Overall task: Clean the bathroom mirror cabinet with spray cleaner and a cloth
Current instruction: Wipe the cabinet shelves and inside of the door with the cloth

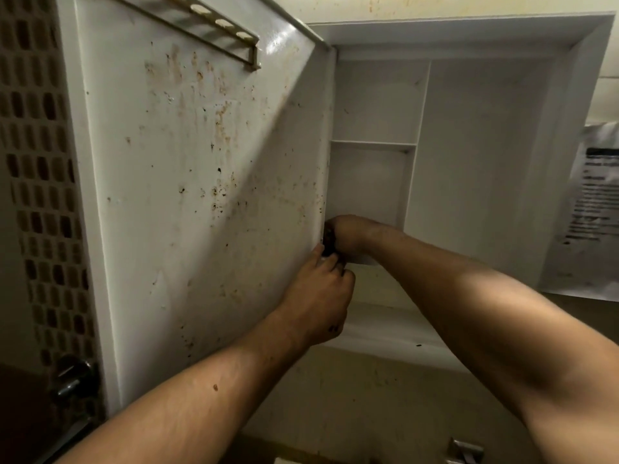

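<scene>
Head view: we see cabinet door swung open, frame left, inner face rust-spotted. Cabinet interior upper right. Left hand and right hand meet at door's hinge edge, centre frame, fingers curled round small dark object; can't tell what.

Both arms are bare all the way up as far as the shot goes, no sleeves, no watch, no rings or gloves that I can spot. The left hand has a few dark specks of grime near the outer edge by the wrist, plus one small brownish spot partway down the forearm. The right hand has dark smudges on the fingers. Nails are too small and blurry to say anything about.
</scene>
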